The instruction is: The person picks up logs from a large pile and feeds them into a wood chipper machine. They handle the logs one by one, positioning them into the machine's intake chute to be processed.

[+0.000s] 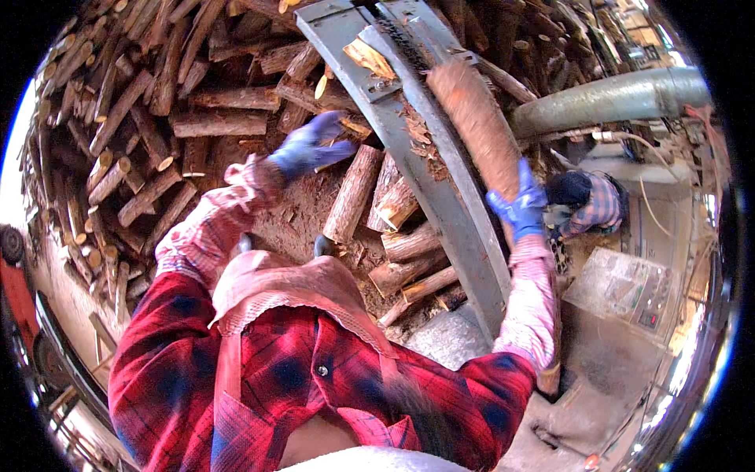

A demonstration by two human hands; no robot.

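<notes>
A thick bark-covered log [476, 114], slightly blurred, lies along the right side of a grey metal conveyor trough [440, 185]. My right hand [521, 206], in a blue glove, grips this log near its closer end. My left hand [313, 147], also blue-gloved, is held out empty to the left of the trough with its fingers apart. Just below and to its right, a shorter log [353, 193] leans among others beside the trough. A split piece of wood [370, 59] and loose bark [423, 141] rest on the metal at the far part.
A large heap of cut logs [220, 122] fills the left and far side. Beyond the trough runs a thick grey pipe [613, 102]. A person in a checked shirt [598, 203] is low down at the right, near a control panel [625, 287]. Red machinery [20, 299] stands far left.
</notes>
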